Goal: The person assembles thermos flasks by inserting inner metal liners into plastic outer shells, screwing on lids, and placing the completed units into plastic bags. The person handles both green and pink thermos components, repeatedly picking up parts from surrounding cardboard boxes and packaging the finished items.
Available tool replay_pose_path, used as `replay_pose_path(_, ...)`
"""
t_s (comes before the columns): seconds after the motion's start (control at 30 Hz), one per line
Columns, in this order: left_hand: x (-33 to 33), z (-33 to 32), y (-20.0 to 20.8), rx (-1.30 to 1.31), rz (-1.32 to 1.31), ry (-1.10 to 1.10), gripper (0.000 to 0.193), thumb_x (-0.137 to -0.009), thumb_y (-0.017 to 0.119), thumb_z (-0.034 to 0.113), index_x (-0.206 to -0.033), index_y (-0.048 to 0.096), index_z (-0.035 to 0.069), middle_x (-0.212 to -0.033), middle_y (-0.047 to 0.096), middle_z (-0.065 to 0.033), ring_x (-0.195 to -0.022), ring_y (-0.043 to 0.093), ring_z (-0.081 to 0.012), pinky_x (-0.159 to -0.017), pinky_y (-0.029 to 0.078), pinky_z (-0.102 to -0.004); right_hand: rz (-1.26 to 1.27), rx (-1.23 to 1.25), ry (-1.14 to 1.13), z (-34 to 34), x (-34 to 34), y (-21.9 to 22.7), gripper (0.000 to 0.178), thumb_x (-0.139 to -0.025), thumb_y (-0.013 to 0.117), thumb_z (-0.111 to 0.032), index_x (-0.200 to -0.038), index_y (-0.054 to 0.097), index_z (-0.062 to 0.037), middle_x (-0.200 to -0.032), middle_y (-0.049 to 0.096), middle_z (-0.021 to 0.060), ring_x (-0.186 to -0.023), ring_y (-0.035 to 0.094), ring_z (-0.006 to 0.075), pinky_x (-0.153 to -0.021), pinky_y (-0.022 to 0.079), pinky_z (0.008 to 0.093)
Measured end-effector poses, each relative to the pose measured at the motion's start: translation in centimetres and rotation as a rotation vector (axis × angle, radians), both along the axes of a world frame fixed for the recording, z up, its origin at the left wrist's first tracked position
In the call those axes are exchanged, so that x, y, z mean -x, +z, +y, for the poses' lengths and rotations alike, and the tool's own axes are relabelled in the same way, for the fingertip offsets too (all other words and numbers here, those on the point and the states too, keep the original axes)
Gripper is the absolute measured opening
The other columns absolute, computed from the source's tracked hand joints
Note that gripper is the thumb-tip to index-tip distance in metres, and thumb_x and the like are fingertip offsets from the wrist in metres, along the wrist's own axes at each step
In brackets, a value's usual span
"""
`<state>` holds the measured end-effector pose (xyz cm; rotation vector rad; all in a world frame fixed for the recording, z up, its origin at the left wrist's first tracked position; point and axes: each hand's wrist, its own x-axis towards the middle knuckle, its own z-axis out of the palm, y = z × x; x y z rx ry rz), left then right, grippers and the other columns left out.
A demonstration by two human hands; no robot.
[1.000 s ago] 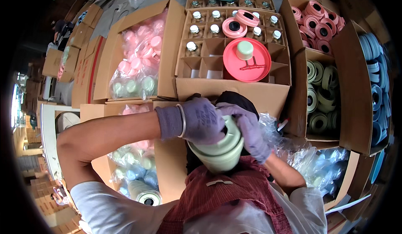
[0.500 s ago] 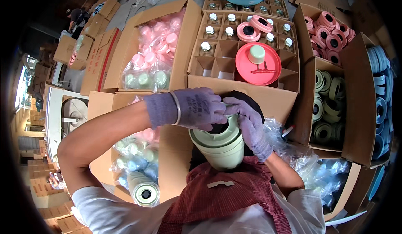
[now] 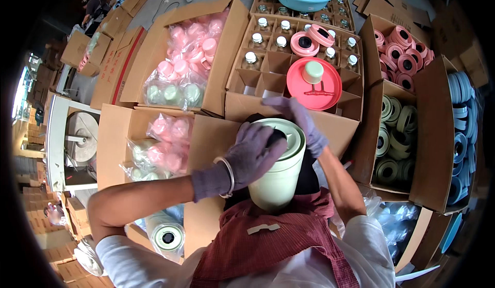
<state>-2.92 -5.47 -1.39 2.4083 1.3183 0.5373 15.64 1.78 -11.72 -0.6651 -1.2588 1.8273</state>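
A pale green plastic canister [image 3: 276,185] with a ringed top and a dark centre stands close against my apron. My left hand [image 3: 245,154], in a purple glove, curls over the near left of its top, fingers at the dark centre. Beside the far right of the rim is my right hand [image 3: 301,120], also gloved, its fingers stretched out to the left behind the canister. Just beyond lies a red round dish [image 3: 327,96] holding a pale green cup [image 3: 312,72] and a small red two-pronged piece [image 3: 317,93].
A divided carton [image 3: 245,102] ahead holds white-capped bottles [image 3: 285,27] and pink rings [image 3: 304,44]. Bagged pink cups [image 3: 180,66] fill a carton at left. Cartons at right hold green rings [image 3: 388,169] and blue rings [image 3: 461,146]. A blue basin [image 3: 301,2] of white caps stands at the back.
My hands have drawn apart from their close work at the canister's top. The left has moved nearer my body, and the right has straightened its fingers. The canister looks more upright.
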Motion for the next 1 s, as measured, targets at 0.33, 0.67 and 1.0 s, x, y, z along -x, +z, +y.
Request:
replay_pose_path(0.33, -5.3, 5.4, -10.2, 0.55, -0.662, -0.165, 0.031, -0.1, 0.048, 0.02, -0.122, 0.057, -0.001, -0.106, 0.065, -0.0146, -0.099, 0.063, -0.0224, -0.089, 0.048, -0.0283, -1.125, -1.313, -0.135, -15.3, -1.3, 14.7, 0.041, -0.078, 0.06, -0.02, -0.117, 0.062, -0.0062, -0.126, 0.057, 0.0121, -0.105, 0.058, 0.0238, -0.091, 0.047, 0.034)
replay_pose_path(0.67, -1.3, -4.1, -11.8, 0.655, -0.582, 0.07, 0.033, -0.101, 0.048, 0.027, -0.115, 0.062, 0.001, -0.089, 0.07, -0.0157, -0.074, 0.065, -0.0152, -0.069, 0.053, -0.0342, -0.658, -1.096, 0.147, -12.1, -5.4, 12.6, 0.046, -0.083, 0.065, -0.038, -0.126, 0.062, -0.0209, -0.134, 0.047, 0.0206, -0.126, 0.04, 0.0464, -0.11, 0.017, 0.0655)
replay_pose_path(1.0, 3.1, -11.5, -4.6, 0.794, -0.85, 0.277, 0.037, -0.098, 0.051, 0.017, -0.131, 0.054, -0.001, -0.081, 0.068, -0.0133, -0.069, 0.065, -0.0161, -0.063, 0.052, -0.0312, -0.63, -0.854, 0.207, -7.8, -1.5, 9.4, 0.052, -0.087, 0.062, -0.039, -0.131, 0.051, -0.0143, -0.137, 0.046, 0.0159, -0.13, 0.036, 0.0443, -0.106, 0.031, 0.0566)
